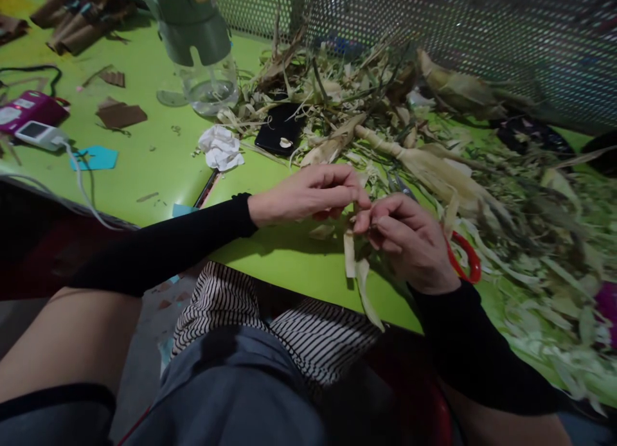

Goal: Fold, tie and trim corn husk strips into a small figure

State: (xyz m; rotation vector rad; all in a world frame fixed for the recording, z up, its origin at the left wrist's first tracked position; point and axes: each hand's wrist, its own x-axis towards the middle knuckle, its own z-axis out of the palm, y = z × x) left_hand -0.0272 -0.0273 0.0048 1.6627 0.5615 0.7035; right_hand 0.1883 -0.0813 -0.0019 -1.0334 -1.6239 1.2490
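Pale corn husk strips [350, 254] hang down from between my two hands, over the front part of the green table [270, 259]. My left hand [321, 194] reaches in from the left, its fingers bent together against the fingertips of the other hand. My right hand [412, 240] pinches the top of the strips between thumb and forefinger. The exact spot where the fingertips meet is too small to make out. Red-handled scissors [466, 256] lie beside my right wrist, partly hidden by it. A larger dried husk [434, 169] lies just beyond my hands.
Husk scraps [530, 240] cover the right and back. A black phone [277, 137], crumpled tissue [220, 148] and green-topped bottle [202, 54] stand or lie behind my left hand. At left are a white device [41, 135] with a cable and a blue paper piece [99, 157].
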